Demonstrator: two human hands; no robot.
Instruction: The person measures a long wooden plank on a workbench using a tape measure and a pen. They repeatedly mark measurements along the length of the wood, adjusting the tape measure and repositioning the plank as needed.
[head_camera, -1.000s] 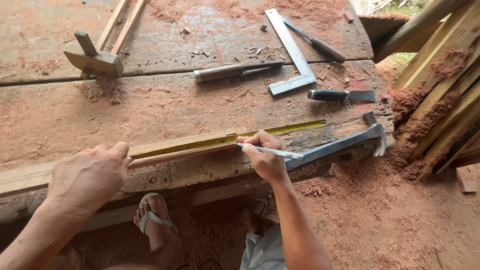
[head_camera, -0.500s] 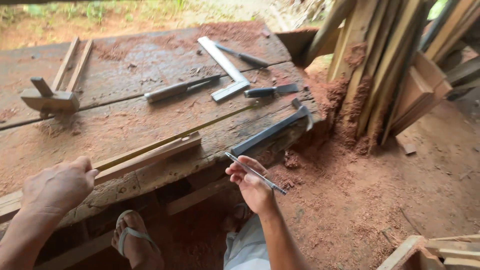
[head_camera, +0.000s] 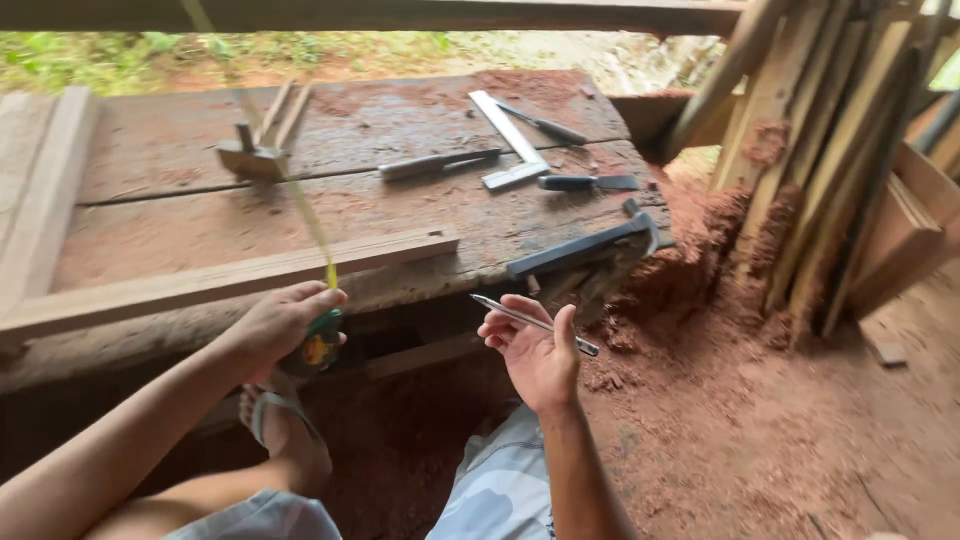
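While left hand (head_camera: 285, 322) grips half-hidden tape measure (head_camera: 320, 345) below surface (head_camera: 200, 235) front edge, right hand (head_camera: 535, 350) pinches pencil (head_camera: 535, 325), palm up.

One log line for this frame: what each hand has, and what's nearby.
left hand: tape measure, blade out | right hand: pen | near: wood strip, hammer

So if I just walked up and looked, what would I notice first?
Probably the two hands up front: the left hand grips a tape measure with its yellow blade running up across the picture, and the right hand holds a pen. Behind them is a worn wooden workbench dusted with red sawdust, with a long wooden strip along its near edge and a metal square further back.
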